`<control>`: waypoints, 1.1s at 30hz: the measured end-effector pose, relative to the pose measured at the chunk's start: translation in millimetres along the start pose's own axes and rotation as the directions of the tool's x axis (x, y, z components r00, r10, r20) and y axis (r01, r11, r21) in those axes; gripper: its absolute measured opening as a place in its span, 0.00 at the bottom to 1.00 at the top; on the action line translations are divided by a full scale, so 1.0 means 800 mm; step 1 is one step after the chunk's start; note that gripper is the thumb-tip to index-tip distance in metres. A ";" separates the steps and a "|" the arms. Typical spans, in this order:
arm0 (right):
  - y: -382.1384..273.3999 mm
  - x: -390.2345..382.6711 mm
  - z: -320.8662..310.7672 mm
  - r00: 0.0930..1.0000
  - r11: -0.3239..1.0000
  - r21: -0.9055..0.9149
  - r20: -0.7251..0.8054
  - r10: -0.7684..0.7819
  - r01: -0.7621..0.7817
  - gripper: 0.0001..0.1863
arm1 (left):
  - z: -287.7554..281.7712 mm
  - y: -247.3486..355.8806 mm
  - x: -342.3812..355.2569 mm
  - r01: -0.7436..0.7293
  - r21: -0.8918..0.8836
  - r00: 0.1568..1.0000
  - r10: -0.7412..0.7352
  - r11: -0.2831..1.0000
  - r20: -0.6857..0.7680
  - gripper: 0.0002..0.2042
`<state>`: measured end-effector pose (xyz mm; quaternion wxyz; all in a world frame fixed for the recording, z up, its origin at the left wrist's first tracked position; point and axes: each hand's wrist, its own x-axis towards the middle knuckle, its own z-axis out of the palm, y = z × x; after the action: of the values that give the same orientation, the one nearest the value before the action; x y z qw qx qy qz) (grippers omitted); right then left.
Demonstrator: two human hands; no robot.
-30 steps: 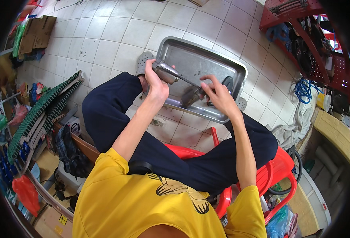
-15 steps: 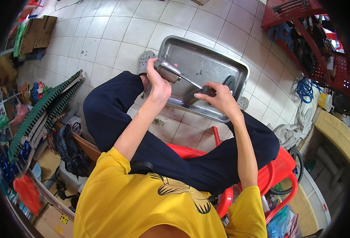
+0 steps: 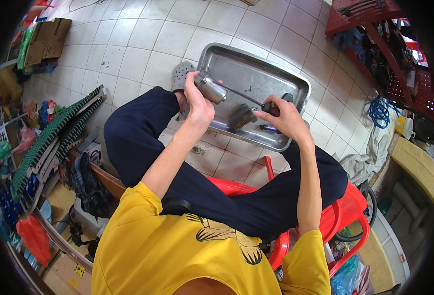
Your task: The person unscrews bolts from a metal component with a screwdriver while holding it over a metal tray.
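Note:
My left hand is closed around a silver metal cylinder that looks like a small motor, held over the left side of a metal tray. In my right hand is the dark handle of a screwdriver. Its thin shaft points left toward the cylinder's far side, and I cannot tell whether the tip touches it. Between my hands, a dark, rounded part lies in the tray. Beside my right fingers is a small dark, purplish piece. A black object shows just beyond that hand.
The tray rests on a tiled floor in front of my knees. A red plastic chair is under me. To the right stand a red metal rack and a coiled blue cord. Cardboard and green-black folded frames lie left.
My right hand has moved right with the screwdriver, away from the cylinder. The dark part and the purplish piece in the tray now show more. My left hand has barely shifted.

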<state>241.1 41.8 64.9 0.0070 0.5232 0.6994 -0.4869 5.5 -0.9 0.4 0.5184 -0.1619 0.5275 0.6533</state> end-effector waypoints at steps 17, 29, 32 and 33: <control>-0.032 0.018 0.041 0.990 0.933 0.357 -0.142 0.015 0.037 0.20 | -0.006 -0.069 -0.067 -0.119 0.340 0.986 0.069 0.933 0.155 0.18; -0.036 0.016 0.043 0.981 0.954 0.288 -0.193 -0.023 0.079 0.19 | -0.005 -0.070 -0.068 -0.120 0.376 0.986 0.068 0.919 0.149 0.18; -0.037 0.014 0.043 0.977 0.960 0.265 -0.209 -0.038 0.094 0.20 | -0.002 -0.068 -0.072 -0.130 0.396 0.986 0.075 0.909 0.150 0.18; -0.036 0.014 0.044 0.973 0.960 0.255 -0.223 -0.058 0.115 0.20 | -0.001 -0.068 -0.073 -0.133 0.398 0.986 0.079 0.908 0.148 0.18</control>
<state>197.3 26.3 59.8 -0.1598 0.5373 0.6466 -0.5174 75.0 -36.1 15.8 0.5373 0.0209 0.6253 0.5657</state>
